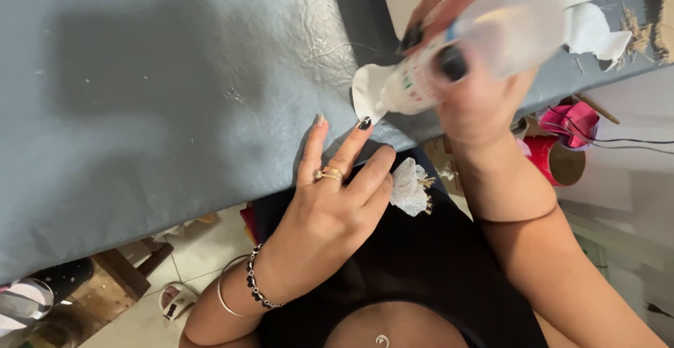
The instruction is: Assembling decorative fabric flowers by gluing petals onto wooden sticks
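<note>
Head view: right hand (pixel 477 74) fingers clamp a white glue bottle (pixel 449 60); left hand (pixel 337 201) fingers splayed.

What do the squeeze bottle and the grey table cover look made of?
The squeeze bottle, gripped in the right hand, looks like translucent soft plastic, though it is blurred. The grey table cover looks like faux leather or vinyl: fine creases and a dull sheen.

The left hand (pixel 330 208) lies palm down, fingers (pixel 349 148) stretched forward and slightly spread, dark-painted nails, rings on one finger, bracelets at the wrist, forearm bent back toward the body. The right hand (pixel 477 74) is raised close to the camera, blurred, its fingers curled shut in a grip, forearm slanting down to the lower right.
</note>
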